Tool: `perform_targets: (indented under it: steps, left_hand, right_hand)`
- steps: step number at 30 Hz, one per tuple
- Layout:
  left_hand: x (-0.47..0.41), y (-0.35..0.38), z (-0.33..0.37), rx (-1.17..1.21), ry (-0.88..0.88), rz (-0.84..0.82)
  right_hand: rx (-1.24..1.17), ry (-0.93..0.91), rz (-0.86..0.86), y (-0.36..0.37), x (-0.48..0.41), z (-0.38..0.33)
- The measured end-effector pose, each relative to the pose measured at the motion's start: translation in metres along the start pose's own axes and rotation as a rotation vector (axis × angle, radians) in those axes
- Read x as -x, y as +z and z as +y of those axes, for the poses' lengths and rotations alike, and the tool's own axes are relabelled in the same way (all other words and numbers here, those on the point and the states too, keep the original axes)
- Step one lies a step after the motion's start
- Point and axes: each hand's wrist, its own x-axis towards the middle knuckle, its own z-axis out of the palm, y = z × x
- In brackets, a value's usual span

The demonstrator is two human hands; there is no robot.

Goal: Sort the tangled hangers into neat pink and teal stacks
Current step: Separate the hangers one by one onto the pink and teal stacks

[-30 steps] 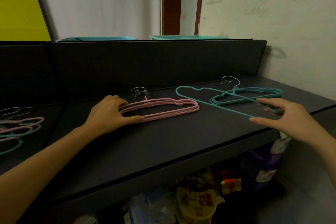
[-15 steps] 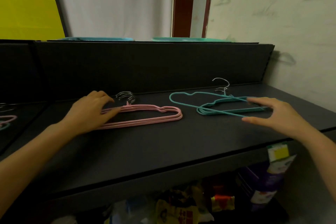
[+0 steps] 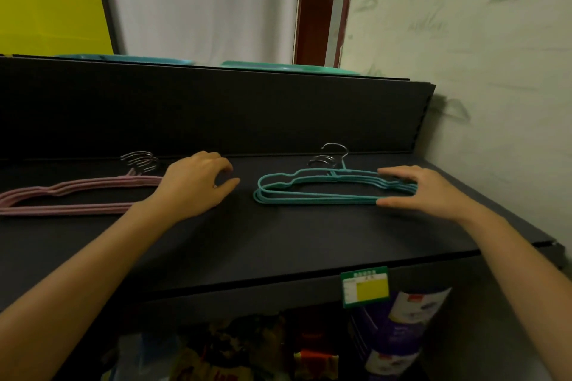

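Final squaring: the right hand (image 3: 433,192), fingers straight and spread, presses the teal stack (image 3: 309,196). The left hand (image 3: 192,185) curls over the pink stack (image 3: 77,209), grip unclear. Next: align hooks, release gently.

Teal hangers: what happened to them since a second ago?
The loose teal hanger that lay crooked slid right and now lines up on the teal stack. The right hand brackets its right end between thumb and fingers. The left hand moved to the right end of the pink stack. Both stacks stayed on the shelf.
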Motion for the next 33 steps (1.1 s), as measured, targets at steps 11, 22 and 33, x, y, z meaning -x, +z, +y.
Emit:
perform_targets:
  steps: [11, 22, 33]
  left_hand:
    - [-0.002, 0.006, 0.026, -0.029, -0.082, 0.032]
    - [0.036, -0.012, 0.001, -0.108, -0.275, 0.047]
    - [0.154, -0.070, -0.088, -0.210, -0.548, 0.089]
  right_hand:
    - [0.099, -0.076, -0.183, -0.002, -0.026, 0.021]
    - [0.196, -0.446, -0.155, 0.023, -0.067, -0.075]
    - [0.213, -0.777, -0.204, 0.110, -0.074, -0.248]
